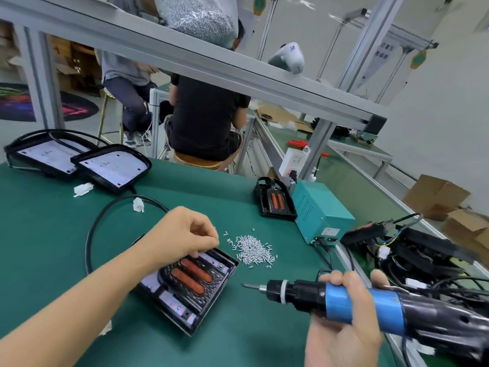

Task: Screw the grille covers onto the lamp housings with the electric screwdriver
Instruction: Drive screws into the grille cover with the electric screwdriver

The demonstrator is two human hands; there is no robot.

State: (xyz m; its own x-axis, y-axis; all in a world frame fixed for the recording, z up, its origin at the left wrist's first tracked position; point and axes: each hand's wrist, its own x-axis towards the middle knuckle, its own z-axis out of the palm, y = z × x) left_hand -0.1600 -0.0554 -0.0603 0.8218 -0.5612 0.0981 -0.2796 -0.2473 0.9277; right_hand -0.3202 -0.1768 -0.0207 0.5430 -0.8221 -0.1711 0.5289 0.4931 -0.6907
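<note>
**Left hand on the lamp, driver held level at the right**

The green bench mat [53,247] fills the lower view. At 10 o'clock two open lamp housings [79,161] lie side by side, overlapping at their near edges. At 4 o'clock the right hand [346,321] is wrapped around the blue barrel of the electric screwdriver [370,300], which lies roughly level with its bit pointing toward 9 o'clock, clear of the mat and of the lamp.

Near 6 o'clock, at the centre of the bench, the lamp housing [190,287] being worked on lies flat with its black grille cover [185,290] seated on top, two orange-red strips showing through it. The left hand [180,234] rests on its far edge, fingers curled and fingertips pressed down on the cover; whether they pinch a screw I cannot tell.

At 2 o'clock stands a teal power box [320,210], with another grilled lamp [275,200] leaning against its left side. Between that lamp and the worked housing, at about 1 o'clock from the housing, lies a loose pile of screws [251,250]. A white connector [138,204] sits at 11 o'clock on the black cable [90,234].
</note>
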